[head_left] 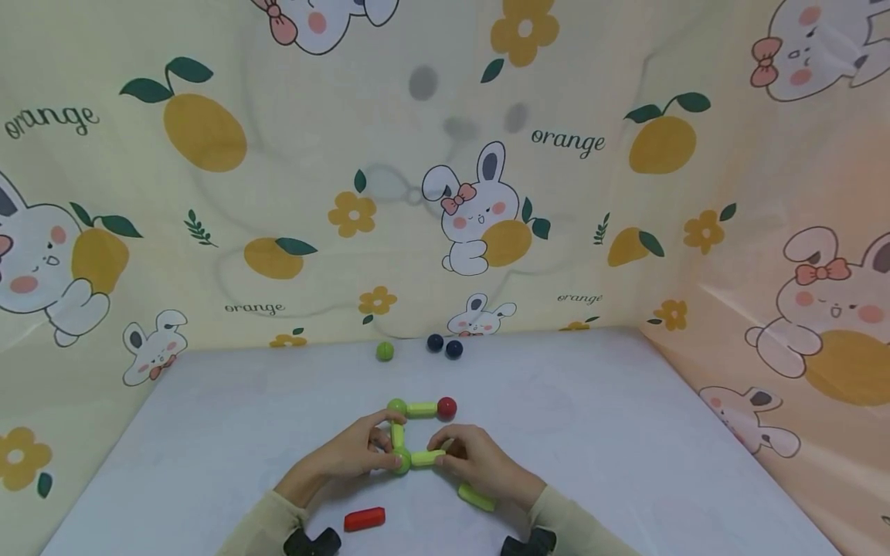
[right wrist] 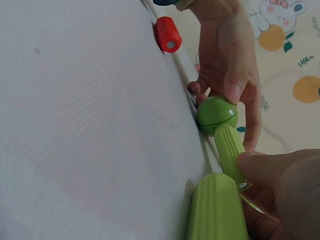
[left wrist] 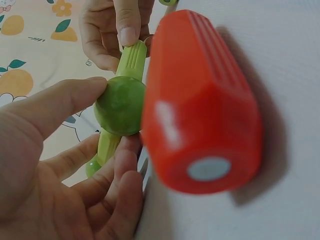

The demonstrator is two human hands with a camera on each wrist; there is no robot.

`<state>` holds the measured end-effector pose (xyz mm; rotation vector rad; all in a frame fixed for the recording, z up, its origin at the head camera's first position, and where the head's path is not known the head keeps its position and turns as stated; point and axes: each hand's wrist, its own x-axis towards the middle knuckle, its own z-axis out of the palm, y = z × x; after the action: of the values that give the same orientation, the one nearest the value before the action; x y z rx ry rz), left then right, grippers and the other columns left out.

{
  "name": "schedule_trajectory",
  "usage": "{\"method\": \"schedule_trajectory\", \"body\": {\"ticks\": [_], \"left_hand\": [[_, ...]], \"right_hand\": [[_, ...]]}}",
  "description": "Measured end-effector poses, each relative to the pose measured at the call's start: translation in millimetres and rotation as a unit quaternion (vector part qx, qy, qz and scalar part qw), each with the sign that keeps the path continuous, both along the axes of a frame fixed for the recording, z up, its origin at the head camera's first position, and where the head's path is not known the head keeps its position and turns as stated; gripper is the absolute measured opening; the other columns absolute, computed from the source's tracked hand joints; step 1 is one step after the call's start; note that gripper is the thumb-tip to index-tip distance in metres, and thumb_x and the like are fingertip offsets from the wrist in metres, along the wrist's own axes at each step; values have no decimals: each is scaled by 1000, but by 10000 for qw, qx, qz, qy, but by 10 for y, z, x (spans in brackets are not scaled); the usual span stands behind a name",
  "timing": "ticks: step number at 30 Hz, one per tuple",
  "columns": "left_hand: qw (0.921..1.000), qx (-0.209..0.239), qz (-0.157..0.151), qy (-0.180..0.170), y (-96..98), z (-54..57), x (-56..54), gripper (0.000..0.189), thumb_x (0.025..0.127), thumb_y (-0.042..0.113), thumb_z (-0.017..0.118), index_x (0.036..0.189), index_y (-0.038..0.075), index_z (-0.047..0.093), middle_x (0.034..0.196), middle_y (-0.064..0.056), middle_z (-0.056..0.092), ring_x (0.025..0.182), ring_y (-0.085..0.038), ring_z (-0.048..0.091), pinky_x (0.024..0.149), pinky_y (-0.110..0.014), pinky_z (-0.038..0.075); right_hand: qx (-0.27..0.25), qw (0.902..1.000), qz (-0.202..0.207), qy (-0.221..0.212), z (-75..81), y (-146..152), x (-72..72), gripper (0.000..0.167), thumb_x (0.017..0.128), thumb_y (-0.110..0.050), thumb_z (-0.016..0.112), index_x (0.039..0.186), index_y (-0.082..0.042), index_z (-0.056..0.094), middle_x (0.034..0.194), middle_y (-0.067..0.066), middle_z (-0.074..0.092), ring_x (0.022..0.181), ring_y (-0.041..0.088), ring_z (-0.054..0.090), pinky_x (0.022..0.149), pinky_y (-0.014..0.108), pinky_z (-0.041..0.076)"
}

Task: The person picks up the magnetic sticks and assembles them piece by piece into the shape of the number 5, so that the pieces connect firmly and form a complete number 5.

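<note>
A connected shape of magnetic rods and balls lies mid-table. Its near green ball [head_left: 402, 462] is held by my left hand [head_left: 348, 449], the thumb on the ball and the fingers along the side rod [head_left: 398, 435]. My right hand [head_left: 480, 461] pinches the free end of the light green rod [head_left: 423, 459] whose other end meets that ball; a metal disc shows on the free end in the right wrist view. From the far green ball [head_left: 396, 405], another green rod [head_left: 421, 410] leads to a red ball [head_left: 447, 408].
A red rod [head_left: 365, 519] lies near the left forearm. Beneath the right wrist is a loose green rod [head_left: 476, 498]. At the table's back sit a green ball [head_left: 385, 351] and two dark blue balls [head_left: 454, 350], before a printed curtain [head_left: 306, 201].
</note>
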<state>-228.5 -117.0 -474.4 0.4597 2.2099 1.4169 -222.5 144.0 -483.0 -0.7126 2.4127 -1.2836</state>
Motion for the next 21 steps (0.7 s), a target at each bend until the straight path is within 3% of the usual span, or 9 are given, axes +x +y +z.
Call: {"method": "schedule_trajectory", "body": {"ticks": [21], "left_hand": [[10000,6,23,27,-3,21,12,62,88,18,77,141,6,48,85,-2,64,57,-10,45,55,-22,41]], "right_hand": [[25,9998,30,-181,41,18,7,18,97,-14,67,115,-15,69,113,0,69,92,10,61,81,19,50]]}}
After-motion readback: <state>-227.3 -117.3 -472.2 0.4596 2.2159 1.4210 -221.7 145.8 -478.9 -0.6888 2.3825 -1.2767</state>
